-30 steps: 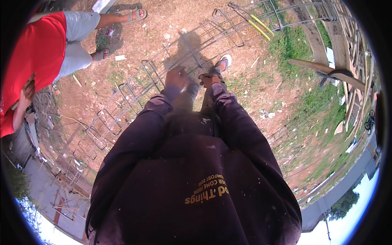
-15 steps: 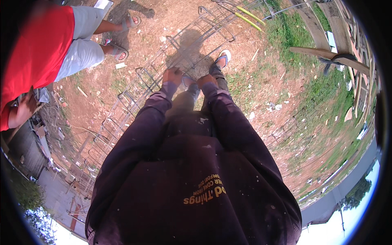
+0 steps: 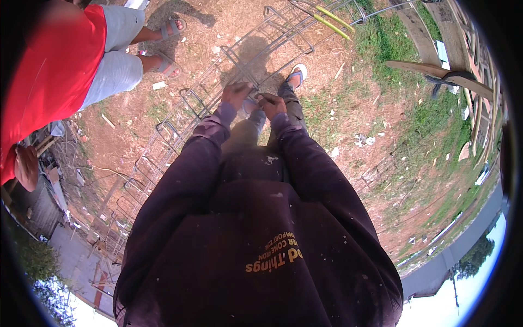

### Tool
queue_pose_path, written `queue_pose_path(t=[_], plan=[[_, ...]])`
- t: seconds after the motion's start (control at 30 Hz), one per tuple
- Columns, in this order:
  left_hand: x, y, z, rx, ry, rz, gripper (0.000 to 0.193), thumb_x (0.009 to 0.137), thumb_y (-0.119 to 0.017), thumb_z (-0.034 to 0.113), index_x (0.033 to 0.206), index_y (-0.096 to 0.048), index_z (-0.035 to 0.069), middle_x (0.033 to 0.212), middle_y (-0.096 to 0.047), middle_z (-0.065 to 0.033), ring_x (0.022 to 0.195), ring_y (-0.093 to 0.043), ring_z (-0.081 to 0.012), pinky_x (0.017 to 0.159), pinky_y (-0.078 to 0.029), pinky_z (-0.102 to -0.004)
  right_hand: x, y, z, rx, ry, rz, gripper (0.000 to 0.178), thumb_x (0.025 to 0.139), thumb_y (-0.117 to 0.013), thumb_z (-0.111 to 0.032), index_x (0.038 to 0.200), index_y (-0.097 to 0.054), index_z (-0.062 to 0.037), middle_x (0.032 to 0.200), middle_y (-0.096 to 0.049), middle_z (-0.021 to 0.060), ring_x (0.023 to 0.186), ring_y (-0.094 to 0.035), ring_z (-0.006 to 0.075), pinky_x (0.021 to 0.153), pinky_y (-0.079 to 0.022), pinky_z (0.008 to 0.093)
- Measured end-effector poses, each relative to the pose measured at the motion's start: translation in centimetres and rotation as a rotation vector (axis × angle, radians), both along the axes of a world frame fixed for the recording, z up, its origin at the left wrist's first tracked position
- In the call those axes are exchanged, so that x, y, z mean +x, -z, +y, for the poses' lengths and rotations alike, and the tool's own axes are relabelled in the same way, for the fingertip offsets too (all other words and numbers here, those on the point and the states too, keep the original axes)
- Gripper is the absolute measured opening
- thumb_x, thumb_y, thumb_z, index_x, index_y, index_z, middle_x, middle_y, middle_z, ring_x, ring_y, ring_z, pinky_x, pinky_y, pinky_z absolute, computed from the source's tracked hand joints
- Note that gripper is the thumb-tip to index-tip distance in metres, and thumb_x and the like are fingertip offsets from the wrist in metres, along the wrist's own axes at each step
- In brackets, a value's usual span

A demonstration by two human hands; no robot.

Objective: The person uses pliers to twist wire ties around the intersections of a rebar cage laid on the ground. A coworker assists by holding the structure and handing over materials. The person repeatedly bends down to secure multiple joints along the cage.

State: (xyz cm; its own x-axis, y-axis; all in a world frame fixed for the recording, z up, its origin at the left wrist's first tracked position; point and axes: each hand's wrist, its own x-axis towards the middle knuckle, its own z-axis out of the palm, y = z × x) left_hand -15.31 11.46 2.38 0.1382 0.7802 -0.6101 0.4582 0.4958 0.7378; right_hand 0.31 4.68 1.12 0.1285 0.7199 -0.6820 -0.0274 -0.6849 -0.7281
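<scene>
A long rebar cage (image 3: pixel 231 54) of thin steel bars and bent square stirrups runs from the upper right down to the lower left. Both my hands are close together over its near side. My left hand (image 3: pixel 236 95) has its fingers bent together by a stirrup. Just right of it, my right hand (image 3: pixel 271 104) is closed in a pinch, its fingertips turned toward the left hand. Whatever lies between the fingers is too small to make out. A hand tool with two long yellow handles (image 3: pixel 331 28) rests on the cage's far end.
At the left stands a person in a red shirt (image 3: pixel 60 60) and light shorts, close to the cage. Wooden planks (image 3: pixel 414 68) and poles are stacked at the right. Scraps litter the dirt and grass (image 3: pixel 430 131). My sandalled foot (image 3: pixel 296 78) is beside the cage.
My hands have come closer together, with the left fingers reaching right and the right fingers turning inward. The person in red has shifted slightly, their hand lower at the left edge.
</scene>
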Motion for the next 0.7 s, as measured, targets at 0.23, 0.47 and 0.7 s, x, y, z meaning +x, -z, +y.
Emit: queue_pose_path(t=[0.23, 0.47, 0.7], plan=[[0.7, 0.5, 0.2, -0.104, -0.1, -0.168, 0.032, 0.081, -0.077, 0.026, 0.094, -0.071, -0.003, 0.083, -0.069, -0.0067, 0.073, -0.06, -0.0102, 0.066, -0.049, -0.0249, 0.3, 0.1, -0.6, -0.031, 0.023, 0.029, 0.024, 0.087, -0.064, -0.021, 0.1, -0.072, -0.0019, 0.074, -0.07, 0.0076, 0.067, -0.063, 0.0132, 0.064, -0.049, 0.0279], [1.9, -0.4, 0.0, -0.123, -0.049, -0.113, 0.035, 0.076, -0.081, 0.028, 0.09, -0.072, -0.002, 0.081, -0.07, -0.0075, 0.072, -0.062, -0.0131, 0.066, -0.05, -0.0275, 2.4, -0.3, -1.8, 0.079, 0.001, 0.131, 0.02, 0.087, -0.063, -0.02, 0.098, -0.073, -0.0058, 0.076, -0.07, 0.0073, 0.071, -0.065, 0.0145, 0.067, -0.049, 0.0277], [2.3, -2.0, -0.2, -0.016, 0.091, 0.017, 0.045, 0.073, -0.081, 0.039, 0.092, -0.074, 0.0, 0.085, -0.072, -0.0121, 0.076, -0.065, -0.0183, 0.073, -0.051, -0.0325, 7.8, -3.2, 4.0, 0.511, -1.083, -0.523, 0.018, 0.077, -0.058, -0.019, 0.089, -0.071, -0.0127, 0.085, -0.068, 0.0119, 0.084, -0.064, 0.034, 0.076, -0.051, 0.0406]])
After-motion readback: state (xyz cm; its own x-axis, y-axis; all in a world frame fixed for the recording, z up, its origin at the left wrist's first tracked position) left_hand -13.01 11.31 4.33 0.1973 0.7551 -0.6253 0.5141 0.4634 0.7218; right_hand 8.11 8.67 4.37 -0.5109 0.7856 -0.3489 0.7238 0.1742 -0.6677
